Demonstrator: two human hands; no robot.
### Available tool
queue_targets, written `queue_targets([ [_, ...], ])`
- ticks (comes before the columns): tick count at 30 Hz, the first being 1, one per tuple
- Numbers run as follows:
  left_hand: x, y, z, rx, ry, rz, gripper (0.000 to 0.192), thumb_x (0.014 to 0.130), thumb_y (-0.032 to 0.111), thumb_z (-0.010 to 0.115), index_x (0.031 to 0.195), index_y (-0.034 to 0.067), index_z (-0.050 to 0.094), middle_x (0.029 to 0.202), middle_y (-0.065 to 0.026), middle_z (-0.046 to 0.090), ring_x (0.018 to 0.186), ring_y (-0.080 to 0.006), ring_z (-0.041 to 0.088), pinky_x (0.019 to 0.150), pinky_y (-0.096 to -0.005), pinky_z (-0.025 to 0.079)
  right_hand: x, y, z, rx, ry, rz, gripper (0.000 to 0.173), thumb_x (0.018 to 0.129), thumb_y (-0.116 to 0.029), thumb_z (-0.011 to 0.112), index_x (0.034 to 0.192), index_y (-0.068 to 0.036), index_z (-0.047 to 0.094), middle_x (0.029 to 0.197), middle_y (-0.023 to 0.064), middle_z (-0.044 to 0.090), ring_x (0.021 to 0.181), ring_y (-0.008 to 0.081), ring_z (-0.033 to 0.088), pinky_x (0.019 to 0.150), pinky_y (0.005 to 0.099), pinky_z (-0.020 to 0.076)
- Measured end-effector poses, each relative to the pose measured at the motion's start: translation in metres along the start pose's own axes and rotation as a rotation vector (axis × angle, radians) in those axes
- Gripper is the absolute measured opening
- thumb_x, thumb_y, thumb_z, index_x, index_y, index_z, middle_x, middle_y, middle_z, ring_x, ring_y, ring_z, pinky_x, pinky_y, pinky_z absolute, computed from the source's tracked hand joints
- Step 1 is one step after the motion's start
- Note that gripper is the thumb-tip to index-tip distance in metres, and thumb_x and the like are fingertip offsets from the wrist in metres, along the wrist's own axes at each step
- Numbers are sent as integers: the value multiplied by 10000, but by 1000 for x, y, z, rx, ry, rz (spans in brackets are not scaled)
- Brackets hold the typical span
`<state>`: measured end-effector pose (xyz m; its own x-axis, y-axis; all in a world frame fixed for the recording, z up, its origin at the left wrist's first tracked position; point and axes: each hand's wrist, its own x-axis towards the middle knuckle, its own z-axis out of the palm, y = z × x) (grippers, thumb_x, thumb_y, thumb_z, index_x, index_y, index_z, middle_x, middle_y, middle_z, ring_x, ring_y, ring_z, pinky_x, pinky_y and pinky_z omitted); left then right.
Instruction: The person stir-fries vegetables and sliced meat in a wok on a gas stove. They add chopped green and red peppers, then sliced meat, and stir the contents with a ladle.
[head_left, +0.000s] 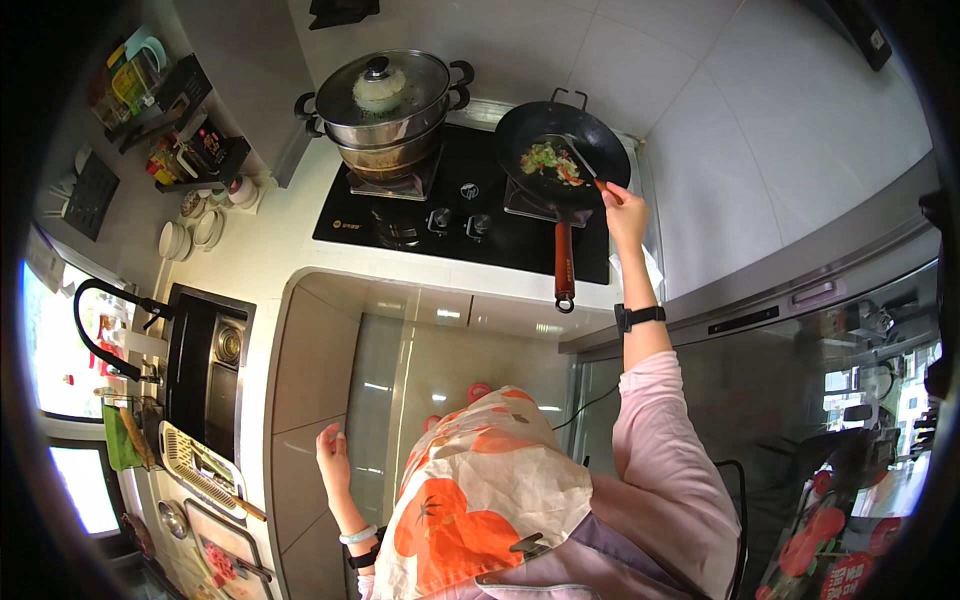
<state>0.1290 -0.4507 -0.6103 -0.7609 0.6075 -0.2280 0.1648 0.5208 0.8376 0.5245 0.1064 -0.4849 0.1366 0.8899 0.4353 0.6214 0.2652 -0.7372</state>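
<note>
My right hand (626, 212) grips the wooden handle of a metal spatula (581, 159), whose blade end reaches into a black wok (607, 146). Chopped green, red and pale food (551, 161) lies in the wok's bottom. The wok stands on the right burner, with its reddish-brown handle (565, 259) pointing towards me. My left hand (332, 450) hangs at the lower left beside my patterned apron (487, 487), holding nothing, its fingers loosely curled and slightly apart. On the left burner stands a steel steamer pot (386, 139) under a glass lid.
The black gas hob (405, 229) has two knobs at its front. At left are a sink (195, 375) with a black faucet (86, 330), small white bowls (175, 240), a slotted basket (202, 476) and a cutting board (225, 536) with cut reddish food. A dark glossy appliance front (720, 397) stands at right.
</note>
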Motion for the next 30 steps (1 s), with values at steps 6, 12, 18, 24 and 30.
queue_targets([
  [6,-10,-12,-6,-49,24,-51,220,948,84,548,1158,51,604,1067,-38,573,807,-118,530,717,-263,454,-10,-10,-28,-49,-58,67,212,799,-157,706,988,-69,740,854,143,721,764,241,701,707,311,521],
  [12,-21,-26,-8,-69,19,-128,217,952,86,551,1159,43,601,1066,-36,570,813,-113,527,711,-255,453,-31,-47,-103,-335,-126,62,217,803,-166,695,1003,-98,741,857,132,719,750,265,696,697,333,527],
  [18,-9,-16,-3,-18,14,-25,215,953,90,553,1157,45,601,1078,-35,563,816,-117,525,712,-263,456,-17,-26,-62,-194,-113,85,219,798,-150,706,989,-46,736,862,135,726,773,219,702,723,304,521],
  [24,-6,-3,-10,-53,23,-49,219,948,86,555,1159,50,602,1079,-38,557,809,-117,523,709,-262,457,-2,7,-15,-55,114,87,223,814,-153,690,992,-22,726,865,167,716,763,261,699,724,330,523],
  [30,-18,-17,-13,-46,40,-72,220,945,75,553,1158,49,603,1080,-38,552,812,-111,523,710,-252,457,-7,24,-4,100,20,250,228,827,-163,689,991,-8,721,863,162,718,780,234,700,727,313,520],
])
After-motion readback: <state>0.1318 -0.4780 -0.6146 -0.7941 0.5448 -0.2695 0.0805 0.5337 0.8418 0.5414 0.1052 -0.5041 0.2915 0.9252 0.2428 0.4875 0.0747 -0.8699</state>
